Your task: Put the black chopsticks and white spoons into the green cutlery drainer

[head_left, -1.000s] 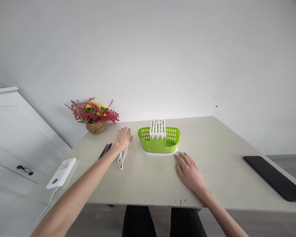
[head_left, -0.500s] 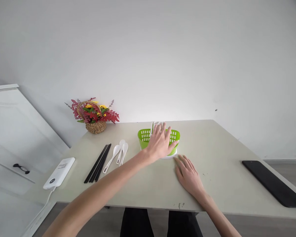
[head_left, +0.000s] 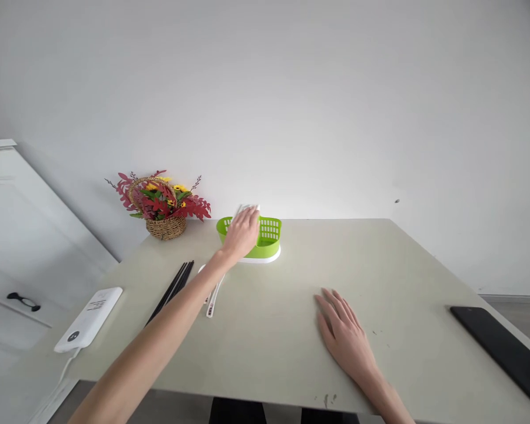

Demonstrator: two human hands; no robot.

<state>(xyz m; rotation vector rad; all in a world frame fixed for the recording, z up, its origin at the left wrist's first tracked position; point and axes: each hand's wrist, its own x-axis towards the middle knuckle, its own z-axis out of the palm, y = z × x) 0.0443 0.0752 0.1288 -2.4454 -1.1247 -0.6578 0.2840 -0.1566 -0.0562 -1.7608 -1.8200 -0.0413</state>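
My left hand [head_left: 242, 232] is closed over the white upright piece [head_left: 248, 207] in the middle of a green plastic utensil basket [head_left: 269, 250]. The basket has slotted walls and a white base, and stands upright near the wall side of the table. My fingers hide part of its left half. Flat on the tabletop lies my right hand [head_left: 343, 330], fingers stretched out, holding nothing and apart from the basket. White spoons [head_left: 216, 294] lie under my left forearm, which covers much of them. Black chopsticks [head_left: 174, 285] lie to their left, partly covered too.
A wicker basket of artificial flowers [head_left: 165, 227] stands at the back left. A white power bank [head_left: 88, 321] with a cable lies at the left edge. A black phone-like slab [head_left: 501, 350] lies at the right edge. The white wall [head_left: 318, 118] borders the table [head_left: 274, 330] behind.
The green basket has moved left and back with my left hand, whose fingers have closed from spread. My right hand, earlier beside the basket's base, now rests away from it.
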